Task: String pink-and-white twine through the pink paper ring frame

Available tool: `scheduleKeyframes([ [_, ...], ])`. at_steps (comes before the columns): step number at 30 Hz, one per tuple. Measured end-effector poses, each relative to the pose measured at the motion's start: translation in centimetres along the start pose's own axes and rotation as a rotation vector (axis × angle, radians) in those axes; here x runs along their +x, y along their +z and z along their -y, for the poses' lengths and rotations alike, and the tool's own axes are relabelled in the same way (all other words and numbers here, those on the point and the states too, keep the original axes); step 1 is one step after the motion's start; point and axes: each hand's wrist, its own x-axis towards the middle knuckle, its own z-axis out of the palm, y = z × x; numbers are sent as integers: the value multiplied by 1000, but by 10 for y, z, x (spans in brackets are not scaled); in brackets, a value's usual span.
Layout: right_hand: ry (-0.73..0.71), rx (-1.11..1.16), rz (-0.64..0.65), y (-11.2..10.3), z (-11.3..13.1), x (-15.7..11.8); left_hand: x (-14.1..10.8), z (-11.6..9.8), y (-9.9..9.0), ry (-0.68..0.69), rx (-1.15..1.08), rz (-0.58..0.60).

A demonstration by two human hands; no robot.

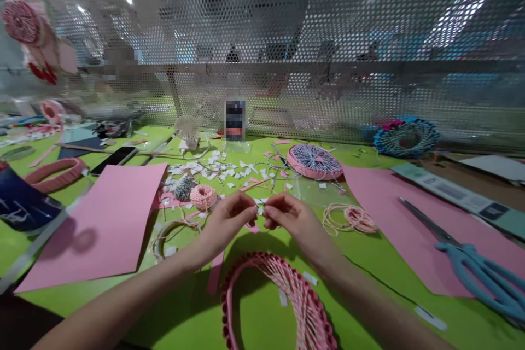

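Note:
My left hand [233, 219] and my right hand [287, 213] meet fingertip to fingertip above the green table, each with thumb and forefinger pinched. Whatever lies between the fingertips is too small to make out. Just below the hands, near the front edge, lies a pink oval ring [229, 306] strung with pink and white cord [301, 295] along its right side. A ball of pink cord [203, 197] sits left of my left hand, and a loose coil of pink cord [359, 219] lies to the right of my right hand.
Pink sheets lie at the left [110, 219] and right [394, 229], with blue-handled scissors [471, 262] on the right one. White paper scraps [217, 167], a phone [115, 160], a roll of tape [164, 240] and a round woven piece [315, 161] lie around. A perforated metal screen [262, 27] stands behind.

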Motion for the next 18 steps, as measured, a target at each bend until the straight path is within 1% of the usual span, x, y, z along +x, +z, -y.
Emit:
scheduleKeyframes([
  [4,-70,-15,-35,6,-3,-7,0,-1,2,-18,39,17],
  [7,-95,-17,-40,7,-5,-10,1,0,2,-25,56,3],
  [13,-114,-71,-52,7,-1,-15,2,4,2,-21,21,11],
  [18,-123,-50,-55,8,2,-19,1,4,2,0,78,17],
])
